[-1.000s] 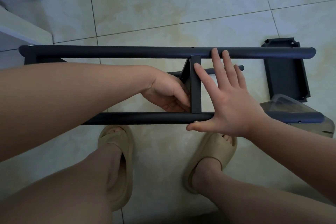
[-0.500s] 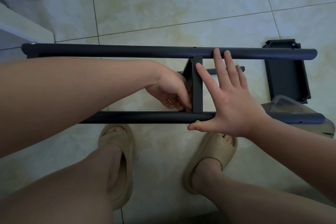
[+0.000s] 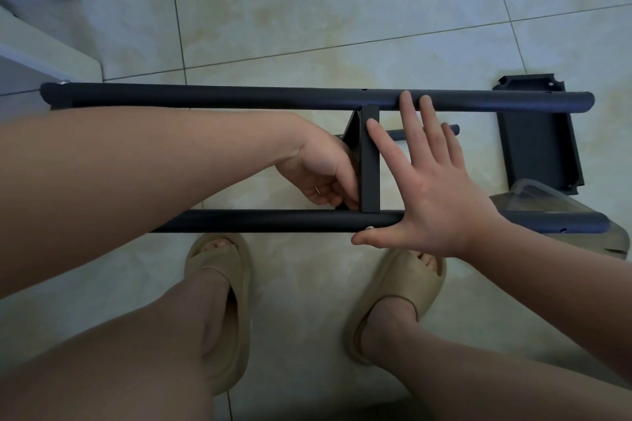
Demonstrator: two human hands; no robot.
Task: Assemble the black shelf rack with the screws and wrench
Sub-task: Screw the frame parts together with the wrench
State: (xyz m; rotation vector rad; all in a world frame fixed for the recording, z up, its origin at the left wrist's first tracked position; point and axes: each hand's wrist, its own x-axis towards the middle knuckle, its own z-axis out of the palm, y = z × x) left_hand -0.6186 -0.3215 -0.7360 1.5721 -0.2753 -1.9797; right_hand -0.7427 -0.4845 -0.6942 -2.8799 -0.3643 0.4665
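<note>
Left hand (image 3: 321, 178) grips 1 shelf (image 3: 370, 161) between 2 poles (image 3: 239, 97); right hand (image 3: 434, 188) presses flat beside it. Further right, a loose shelf (image 3: 537, 143) waits.

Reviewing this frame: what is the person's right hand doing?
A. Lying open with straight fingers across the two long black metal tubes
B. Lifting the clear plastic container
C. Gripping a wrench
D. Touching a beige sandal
A: the right hand is spread flat, with its fingertips on the far black metal tube and its thumb beside the silver screw head on the near black metal tube.
</note>
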